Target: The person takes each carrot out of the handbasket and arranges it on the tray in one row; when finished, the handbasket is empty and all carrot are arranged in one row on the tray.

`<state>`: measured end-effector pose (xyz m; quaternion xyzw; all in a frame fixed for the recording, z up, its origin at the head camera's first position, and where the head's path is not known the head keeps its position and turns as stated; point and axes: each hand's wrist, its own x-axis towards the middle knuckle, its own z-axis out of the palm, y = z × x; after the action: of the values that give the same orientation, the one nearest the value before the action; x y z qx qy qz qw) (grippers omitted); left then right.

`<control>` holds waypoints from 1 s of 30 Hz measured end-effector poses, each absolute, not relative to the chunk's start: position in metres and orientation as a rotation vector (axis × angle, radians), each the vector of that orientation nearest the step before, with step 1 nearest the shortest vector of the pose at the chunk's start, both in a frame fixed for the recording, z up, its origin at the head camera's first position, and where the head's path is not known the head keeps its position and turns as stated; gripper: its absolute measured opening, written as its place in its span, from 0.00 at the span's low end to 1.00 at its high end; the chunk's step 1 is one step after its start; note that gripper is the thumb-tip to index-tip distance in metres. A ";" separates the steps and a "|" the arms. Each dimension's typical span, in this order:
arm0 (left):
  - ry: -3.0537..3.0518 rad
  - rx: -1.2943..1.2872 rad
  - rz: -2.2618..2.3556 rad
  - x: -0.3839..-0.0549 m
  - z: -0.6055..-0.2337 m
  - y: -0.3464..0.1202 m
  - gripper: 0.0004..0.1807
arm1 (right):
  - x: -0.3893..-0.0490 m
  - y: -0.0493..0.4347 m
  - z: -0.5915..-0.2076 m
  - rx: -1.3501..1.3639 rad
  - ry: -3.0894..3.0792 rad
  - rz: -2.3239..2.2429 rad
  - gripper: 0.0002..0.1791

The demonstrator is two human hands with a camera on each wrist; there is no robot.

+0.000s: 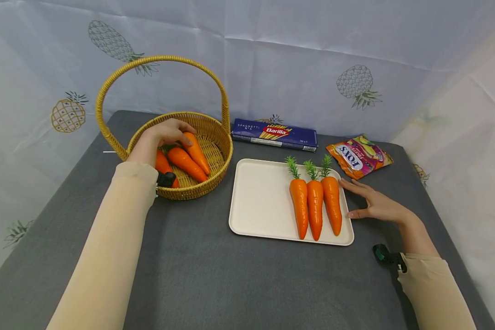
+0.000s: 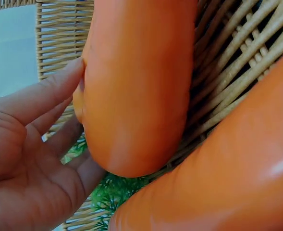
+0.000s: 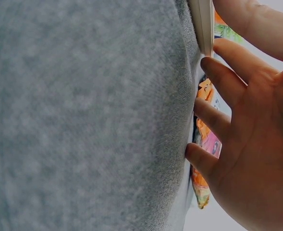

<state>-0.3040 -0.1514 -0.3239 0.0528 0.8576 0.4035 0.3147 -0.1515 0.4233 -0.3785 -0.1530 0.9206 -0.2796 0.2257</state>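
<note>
In the head view my left hand [image 1: 167, 133] is inside the wicker basket [image 1: 220, 167], gripping the upper end of an orange carrot [image 1: 199, 156]. Up close, the thumb presses one side of that carrot [image 2: 136, 86] and the other fingers go behind it, partly hidden. Two more carrots lie beside it, including a middle carrot [image 1: 185, 164]; one is partly covered by the wrist. My right hand [image 1: 377, 204] rests with spread, fairly straight fingers at the right rim of a cream tray [image 1: 260, 197]. Three carrots with green tops, such as the middle one [image 1: 315, 206], lie side by side on the tray's right part.
Behind the tray lies a blue Barilla spaghetti box [image 1: 247, 130]. A Fox's candy bag [image 1: 360, 156] sits at the back right, just beyond my right fingertips. The basket's tall handle [image 1: 165, 58] arches above my left hand. A pineapple-print cloth [image 1: 288, 59] hangs behind the grey table [image 1: 239, 279].
</note>
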 end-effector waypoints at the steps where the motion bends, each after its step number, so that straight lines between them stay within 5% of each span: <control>1: 2.260 0.147 1.062 -0.304 -0.324 -0.151 0.31 | -0.152 0.423 -0.379 -0.420 2.540 -0.769 0.51; 19: 2.362 0.160 1.018 -0.309 -0.324 -0.149 0.24 | -0.152 0.424 -0.380 -0.414 2.541 -0.765 0.51; 30: 2.331 0.201 0.946 -0.308 -0.322 -0.145 0.31 | -0.152 0.425 -0.380 -0.414 2.536 -0.769 0.51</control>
<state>-0.3078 -0.1454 -0.3217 0.0757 0.8799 0.3570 0.3041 -0.1524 0.4247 -0.3800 -0.1504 0.9207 -0.2792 0.2276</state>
